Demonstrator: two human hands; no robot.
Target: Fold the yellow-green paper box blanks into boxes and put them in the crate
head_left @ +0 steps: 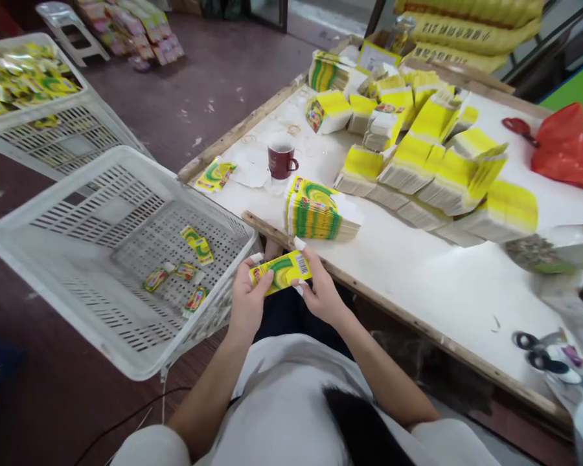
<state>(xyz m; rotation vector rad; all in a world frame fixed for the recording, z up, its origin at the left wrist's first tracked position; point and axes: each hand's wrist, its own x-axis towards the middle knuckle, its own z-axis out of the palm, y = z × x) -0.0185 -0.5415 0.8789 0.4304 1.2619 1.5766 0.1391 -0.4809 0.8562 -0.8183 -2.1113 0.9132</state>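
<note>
Both my hands hold one small yellow and green packet [282, 272] in front of my lap, just below the table's wooden edge. My left hand [249, 299] pinches its left end, thumb on top. My right hand [319, 291] grips its right end near the barcode. A stack of flat packets of the same kind [317, 212] lies on the white table [418, 272] just beyond my hands. To my left a white slotted basket [102, 259] tilts toward me with several folded packets [197, 244] on its floor.
Many more yellow packet stacks [447, 162] cover the table's far side. A dark red mug [280, 160] stands near the left edge. A red plastic bag [566, 147] lies at far right, scissors [539, 353] at near right. A second basket [34, 103] of packets stands far left.
</note>
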